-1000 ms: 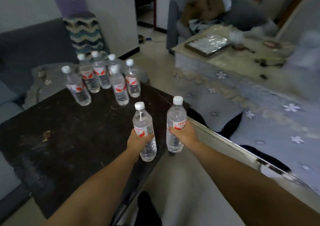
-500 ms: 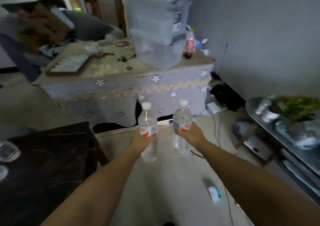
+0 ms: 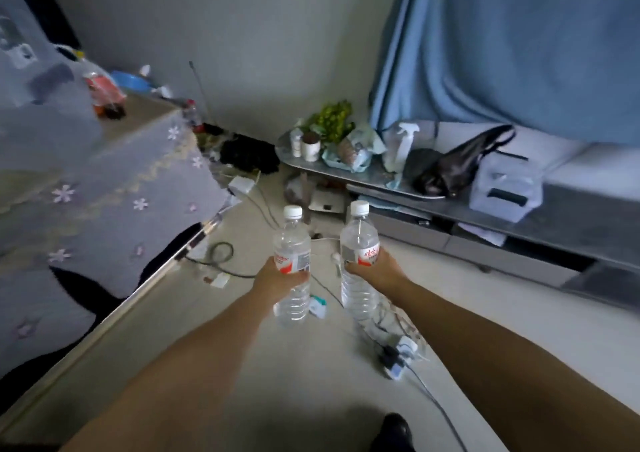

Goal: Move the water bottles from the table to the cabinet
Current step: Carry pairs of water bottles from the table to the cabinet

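Left hand [image 3: 277,280] gripping left bottle [image 3: 292,264], right hand [image 3: 377,271] gripping right bottle [image 3: 359,261]; both holding clear water, standing upright, caps up.

I hold two water bottles, one in my left hand [image 3: 277,283] and one in my right hand [image 3: 377,271], each with one white cap.

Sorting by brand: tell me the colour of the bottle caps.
White, on both caps; head view shows it.
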A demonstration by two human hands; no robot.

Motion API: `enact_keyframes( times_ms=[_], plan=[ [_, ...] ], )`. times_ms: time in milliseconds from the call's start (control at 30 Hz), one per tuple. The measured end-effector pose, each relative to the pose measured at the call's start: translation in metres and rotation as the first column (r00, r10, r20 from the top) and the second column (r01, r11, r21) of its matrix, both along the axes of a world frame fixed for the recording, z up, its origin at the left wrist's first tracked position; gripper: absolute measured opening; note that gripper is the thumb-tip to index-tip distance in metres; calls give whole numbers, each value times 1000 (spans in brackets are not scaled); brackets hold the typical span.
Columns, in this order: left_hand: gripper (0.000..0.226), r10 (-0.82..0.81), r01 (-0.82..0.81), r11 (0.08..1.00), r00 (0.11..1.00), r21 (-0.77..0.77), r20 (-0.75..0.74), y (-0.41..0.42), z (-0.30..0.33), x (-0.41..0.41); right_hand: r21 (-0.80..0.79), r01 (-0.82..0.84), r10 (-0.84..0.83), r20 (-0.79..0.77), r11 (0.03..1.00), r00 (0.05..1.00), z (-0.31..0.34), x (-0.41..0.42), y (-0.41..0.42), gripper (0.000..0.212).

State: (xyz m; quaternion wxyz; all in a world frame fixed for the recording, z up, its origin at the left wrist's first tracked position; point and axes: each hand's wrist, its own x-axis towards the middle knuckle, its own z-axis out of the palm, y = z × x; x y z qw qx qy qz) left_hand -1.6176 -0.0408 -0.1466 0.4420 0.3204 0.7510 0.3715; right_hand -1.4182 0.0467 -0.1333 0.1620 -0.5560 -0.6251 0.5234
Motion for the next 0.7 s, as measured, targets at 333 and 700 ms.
enact_keyframes(
  times_ms=[333, 700],
  plan=[
    [58, -367, 367, 930, 930, -6, 8, 84, -5, 263, -12, 439, -437, -116, 899, 892, -6, 288, -10, 32],
    [40, -571, 573, 820, 817, 11, 82, 95, -10, 586, 7, 672, -658, -195, 740, 727, 3, 595, -50, 19]
  ],
)
